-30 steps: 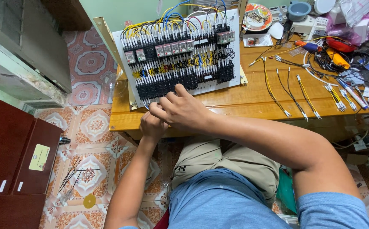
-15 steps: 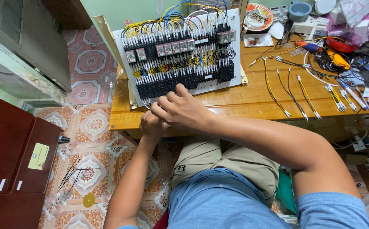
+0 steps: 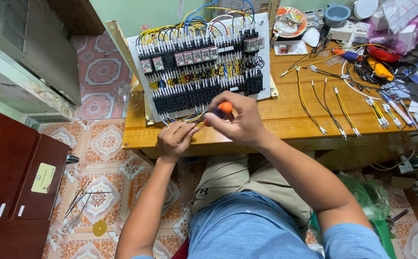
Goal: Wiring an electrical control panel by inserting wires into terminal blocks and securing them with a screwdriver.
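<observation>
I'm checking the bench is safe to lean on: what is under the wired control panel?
The control panel rests on the wooden table, propped up at its far edge. Yellow wires trail from its near edge toward the left hand. What lies beneath the board is covered.

Premises: a home electrical workshop. Evidence: wooden workbench (image 3: 286,108) bearing a wired control panel (image 3: 199,62) of relays and terminal blocks, loose cut wires (image 3: 334,103), cluttered tools, patterned floor tiles (image 3: 98,144), red cabinet (image 3: 12,177).

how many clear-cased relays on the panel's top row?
8 visible: two at the left end, four mid-row, two at the right end. Wires may hide more.
</observation>
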